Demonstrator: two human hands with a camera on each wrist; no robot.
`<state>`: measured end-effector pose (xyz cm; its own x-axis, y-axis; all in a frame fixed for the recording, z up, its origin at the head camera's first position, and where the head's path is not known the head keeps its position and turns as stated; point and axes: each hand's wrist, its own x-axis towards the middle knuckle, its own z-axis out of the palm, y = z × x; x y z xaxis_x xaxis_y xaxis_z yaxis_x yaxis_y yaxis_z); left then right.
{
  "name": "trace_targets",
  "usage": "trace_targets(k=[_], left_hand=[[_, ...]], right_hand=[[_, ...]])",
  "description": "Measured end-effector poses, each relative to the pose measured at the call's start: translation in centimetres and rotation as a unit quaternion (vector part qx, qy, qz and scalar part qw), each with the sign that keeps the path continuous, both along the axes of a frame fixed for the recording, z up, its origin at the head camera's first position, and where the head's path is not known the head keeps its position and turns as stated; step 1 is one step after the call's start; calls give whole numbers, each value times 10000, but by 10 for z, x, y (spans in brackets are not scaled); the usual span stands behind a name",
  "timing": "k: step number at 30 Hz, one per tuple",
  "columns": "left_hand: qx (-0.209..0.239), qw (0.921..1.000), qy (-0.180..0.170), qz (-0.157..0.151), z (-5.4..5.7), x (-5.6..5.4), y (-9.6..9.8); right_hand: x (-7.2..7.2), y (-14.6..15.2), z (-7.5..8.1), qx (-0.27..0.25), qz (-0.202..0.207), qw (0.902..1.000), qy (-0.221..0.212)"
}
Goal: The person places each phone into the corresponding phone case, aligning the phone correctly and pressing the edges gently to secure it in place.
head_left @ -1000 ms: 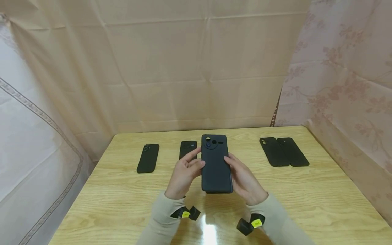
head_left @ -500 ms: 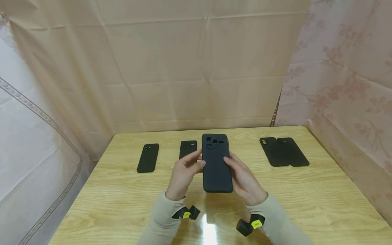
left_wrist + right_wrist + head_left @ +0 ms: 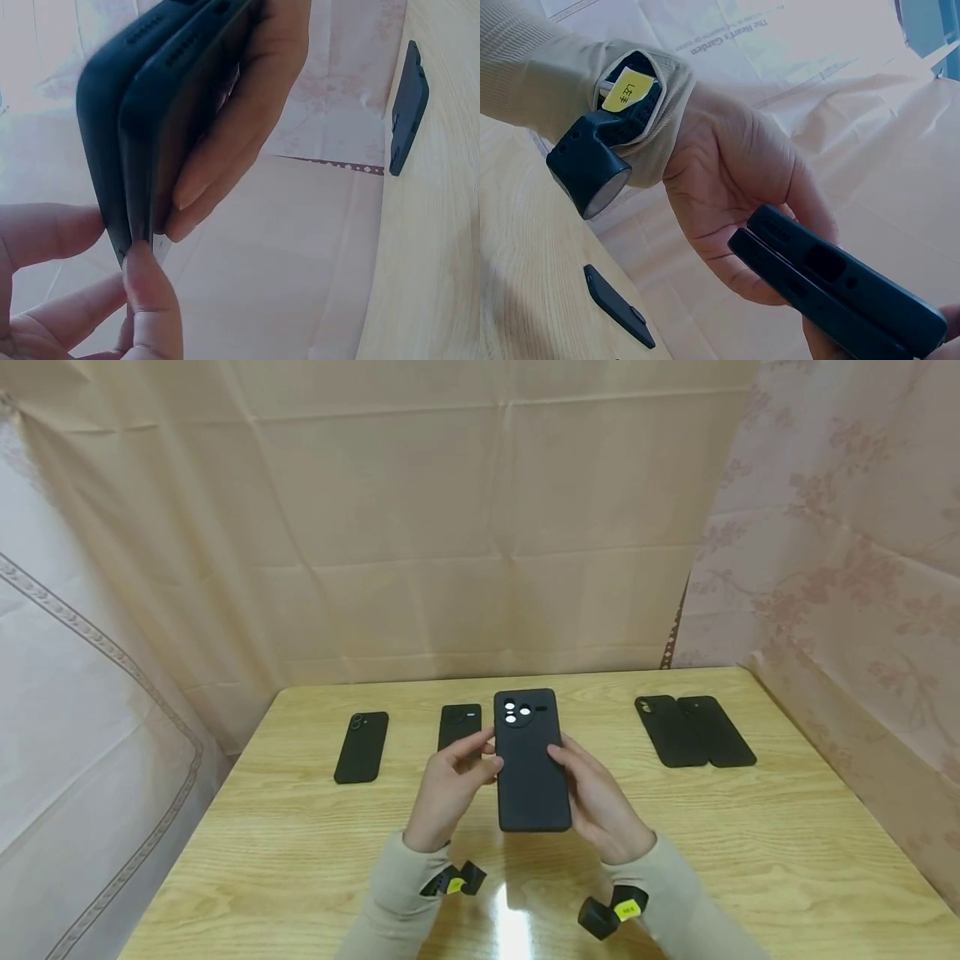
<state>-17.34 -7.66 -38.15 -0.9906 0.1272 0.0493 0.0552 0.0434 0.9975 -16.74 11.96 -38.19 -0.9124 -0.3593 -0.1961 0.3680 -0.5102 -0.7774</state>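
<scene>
While the left hand (image 3: pixel 448 787) and right hand (image 3: pixel 602 803) grip two stacked black phone-shaped pieces (image 3: pixel 532 777) by their edges above the wooden table (image 3: pixel 288 860), the slightly splayed pair could slide apart if either hold slackens, perhaps striking the dark phone (image 3: pixel 459 723) beyond

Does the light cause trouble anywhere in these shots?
Head view: white glare streaks the table near the bottom edge; left wrist view: upper-left background washed out, the two held black pieces dark by contrast; right wrist view: bluish tint over the printed cloth.
</scene>
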Motion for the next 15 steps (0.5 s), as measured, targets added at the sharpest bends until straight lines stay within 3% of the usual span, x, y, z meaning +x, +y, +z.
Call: trace_targets(k=[6, 15], left_hand=[[103, 9999, 57, -28, 1, -5, -4], [177, 9998, 101, -88, 11, -24, -12]], right_hand=[[2, 0, 1, -137, 184, 9997, 54], [5, -1, 0, -208, 319, 9990, 221]])
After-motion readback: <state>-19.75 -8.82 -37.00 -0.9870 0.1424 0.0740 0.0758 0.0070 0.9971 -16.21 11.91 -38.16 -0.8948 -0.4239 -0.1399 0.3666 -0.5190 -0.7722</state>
